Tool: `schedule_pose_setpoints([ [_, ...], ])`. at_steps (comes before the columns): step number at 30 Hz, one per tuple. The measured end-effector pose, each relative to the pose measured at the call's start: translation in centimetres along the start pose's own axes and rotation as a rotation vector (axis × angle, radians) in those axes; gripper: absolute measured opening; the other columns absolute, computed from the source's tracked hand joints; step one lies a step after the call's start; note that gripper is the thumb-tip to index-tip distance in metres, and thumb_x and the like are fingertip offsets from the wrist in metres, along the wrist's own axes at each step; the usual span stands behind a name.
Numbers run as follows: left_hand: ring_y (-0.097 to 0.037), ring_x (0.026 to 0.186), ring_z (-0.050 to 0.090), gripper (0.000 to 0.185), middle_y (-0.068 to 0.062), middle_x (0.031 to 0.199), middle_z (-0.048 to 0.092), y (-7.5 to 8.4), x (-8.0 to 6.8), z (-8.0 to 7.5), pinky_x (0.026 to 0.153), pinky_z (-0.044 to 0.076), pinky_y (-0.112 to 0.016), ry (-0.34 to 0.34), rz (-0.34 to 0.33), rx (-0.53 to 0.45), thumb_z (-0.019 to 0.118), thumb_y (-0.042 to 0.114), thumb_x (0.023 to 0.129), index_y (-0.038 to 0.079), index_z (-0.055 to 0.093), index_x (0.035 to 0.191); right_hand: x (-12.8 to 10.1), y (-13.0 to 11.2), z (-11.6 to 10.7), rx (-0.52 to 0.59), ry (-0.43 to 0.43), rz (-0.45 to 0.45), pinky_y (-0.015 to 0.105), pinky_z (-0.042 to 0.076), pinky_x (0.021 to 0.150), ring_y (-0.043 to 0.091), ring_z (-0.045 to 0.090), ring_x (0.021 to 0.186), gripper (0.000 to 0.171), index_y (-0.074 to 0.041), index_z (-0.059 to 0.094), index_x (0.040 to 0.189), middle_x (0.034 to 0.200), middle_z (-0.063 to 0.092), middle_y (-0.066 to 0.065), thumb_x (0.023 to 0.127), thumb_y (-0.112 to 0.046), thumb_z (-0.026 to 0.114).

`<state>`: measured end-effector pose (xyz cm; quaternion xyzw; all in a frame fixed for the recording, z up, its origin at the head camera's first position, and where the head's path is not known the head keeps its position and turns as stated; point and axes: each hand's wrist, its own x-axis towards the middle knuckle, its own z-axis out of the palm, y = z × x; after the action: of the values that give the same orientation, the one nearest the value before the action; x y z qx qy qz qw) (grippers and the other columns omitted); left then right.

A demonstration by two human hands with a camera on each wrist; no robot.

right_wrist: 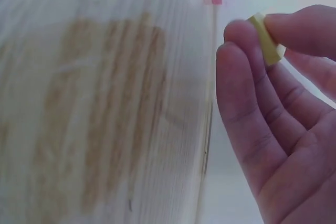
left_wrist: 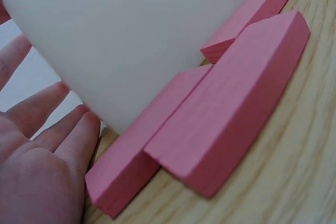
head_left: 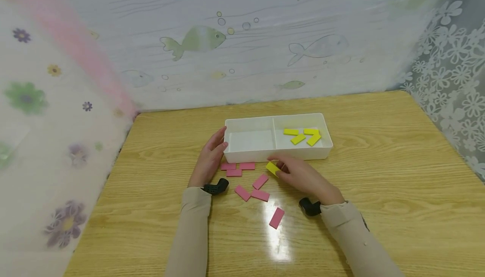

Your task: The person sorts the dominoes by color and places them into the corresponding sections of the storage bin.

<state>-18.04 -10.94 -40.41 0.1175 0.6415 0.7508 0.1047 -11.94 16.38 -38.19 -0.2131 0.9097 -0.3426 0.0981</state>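
Note:
A yellow block (head_left: 272,169) is pinched between the thumb and fingers of my right hand (head_left: 300,177), just in front of the white divided box (head_left: 250,156). The right wrist view shows the same yellow block (right_wrist: 268,40) at the fingertips. My left hand (head_left: 209,159) rests against the box's left end. In the left wrist view its fingers (left_wrist: 39,108) look fairly straight along the box wall (left_wrist: 121,40). Several yellow blocks (head_left: 298,139) lie in the right compartment. Beside the left hand, pink blocks (head_left: 234,173) lie close to the box's front wall.
More pink blocks (head_left: 260,195) are scattered on the wooden table (head_left: 151,209), one (head_left: 277,218) lying nearer to me. Behind the table hangs a fish-patterned curtain (head_left: 265,70). A flowered white sheet (head_left: 64,150) borders the left side, and lace (head_left: 460,75) the right.

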Motion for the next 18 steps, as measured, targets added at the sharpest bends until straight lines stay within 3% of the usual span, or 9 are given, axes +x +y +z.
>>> schedule_pose_setpoints([
  [12, -0.025, 0.133, 0.017, 0.049, -0.009, 0.146, 0.018, -0.26, 0.07, -0.01, 0.103, 0.023, -0.037, -0.013, 0.024, -0.016, 0.05, 0.018, 0.092, 0.017, 0.033, 0.138, 0.03, -0.03, -0.26, 0.072, 0.012, 0.053, 0.028, 0.044, 0.066, 0.011, 0.052, 0.075, 0.021, -0.015, 0.049, 0.099, 0.084, 0.054, -0.004, 0.084, -0.022, 0.062],
  [18, -0.026, 0.133, 0.015, 0.048, -0.009, 0.147, 0.017, -0.11, -0.12, 0.03, 0.104, 0.022, -0.038, -0.017, 0.027, -0.021, 0.043, 0.01, 0.094, 0.012, 0.029, 0.14, 0.03, -0.01, -0.25, 0.076, 0.029, 0.046, 0.028, 0.044, 0.064, 0.012, 0.051, 0.073, 0.014, -0.016, 0.051, 0.09, 0.081, 0.054, -0.004, 0.084, -0.022, 0.062],
])
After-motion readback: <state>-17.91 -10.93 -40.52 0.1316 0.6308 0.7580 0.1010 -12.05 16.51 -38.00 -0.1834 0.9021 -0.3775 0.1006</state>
